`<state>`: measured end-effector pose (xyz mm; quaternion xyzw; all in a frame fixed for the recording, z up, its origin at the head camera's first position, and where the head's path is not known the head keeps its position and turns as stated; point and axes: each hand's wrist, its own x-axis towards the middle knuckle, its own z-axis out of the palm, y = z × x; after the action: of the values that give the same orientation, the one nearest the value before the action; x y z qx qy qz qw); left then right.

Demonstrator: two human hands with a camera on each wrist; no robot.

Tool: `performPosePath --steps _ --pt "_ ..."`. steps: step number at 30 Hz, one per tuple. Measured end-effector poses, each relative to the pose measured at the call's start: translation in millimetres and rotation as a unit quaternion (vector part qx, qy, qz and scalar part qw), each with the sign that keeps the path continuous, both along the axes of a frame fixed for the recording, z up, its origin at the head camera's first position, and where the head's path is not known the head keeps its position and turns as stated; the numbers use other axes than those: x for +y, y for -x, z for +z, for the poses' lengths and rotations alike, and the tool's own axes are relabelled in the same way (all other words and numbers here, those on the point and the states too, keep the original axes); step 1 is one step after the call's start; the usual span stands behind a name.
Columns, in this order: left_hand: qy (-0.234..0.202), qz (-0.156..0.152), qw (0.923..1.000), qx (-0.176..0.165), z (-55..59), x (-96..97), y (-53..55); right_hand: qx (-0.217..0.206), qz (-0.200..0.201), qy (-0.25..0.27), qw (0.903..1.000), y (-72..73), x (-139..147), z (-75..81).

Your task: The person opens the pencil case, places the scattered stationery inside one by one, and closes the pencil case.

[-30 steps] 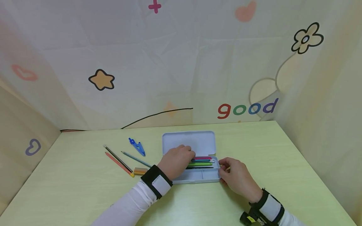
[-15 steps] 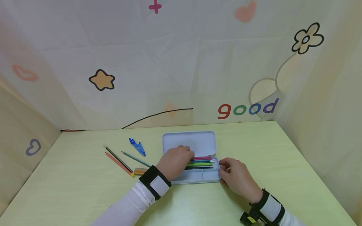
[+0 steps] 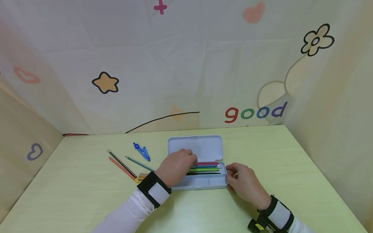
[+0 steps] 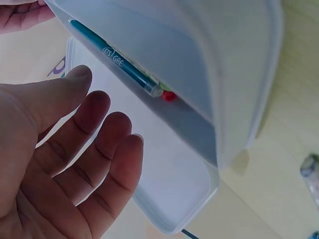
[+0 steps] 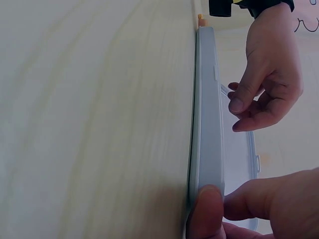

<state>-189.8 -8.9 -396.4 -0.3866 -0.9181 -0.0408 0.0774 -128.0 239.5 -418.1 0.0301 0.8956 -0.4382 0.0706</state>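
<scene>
Left hand point(image 3: 176, 168) shifted left, relaxed, right hand point(image 3: 246, 183) pinching pencil case point(image 3: 190, 183), pens point(image 3: 205, 169) inside

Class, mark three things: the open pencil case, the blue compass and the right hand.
Pencil case point(image 3: 194, 183): head view, floor of its front compartment.
Blue compass point(image 3: 143, 152): head view, middle of its body.
Right hand point(image 3: 245, 182): head view, back of the hand.

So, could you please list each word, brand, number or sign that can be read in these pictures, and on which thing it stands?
"good": the coloured letters on the backdrop.
"+": the pink sign, also on the backdrop.
"ETS GRE": the teal pen inside the pencil case.
Too small to read: the yellow label on the black wrist device.
No numbers can be read.
</scene>
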Motion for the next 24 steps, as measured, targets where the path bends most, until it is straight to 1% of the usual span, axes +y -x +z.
performPosePath --steps 6,12,16,21,24 --pt "-0.008 0.000 1.0000 0.003 2.3 -7.3 -1.9 0.001 -0.001 -0.003 1.0000 -0.3 0 0.2" --pt "-0.007 0.007 0.9999 0.000 7.6 -15.4 -4.6 0.002 -0.001 -0.001 1.0000 -0.9 -1 0.7" --pt "-0.007 0.009 0.9999 0.008 8.5 -21.6 -4.2 0.002 -0.001 -0.003 1.0000 -1.0 -1 0.9" --pt "-0.030 0.018 0.9994 0.001 8.4 -31.8 -3.9 0.002 -0.004 -0.003 1.0000 -1.2 -1 1.4" --pt "-0.043 0.021 0.9988 0.004 8.9 -40.2 -3.7 0.001 -0.005 -0.003 1.0000 -1.4 -1 1.3"
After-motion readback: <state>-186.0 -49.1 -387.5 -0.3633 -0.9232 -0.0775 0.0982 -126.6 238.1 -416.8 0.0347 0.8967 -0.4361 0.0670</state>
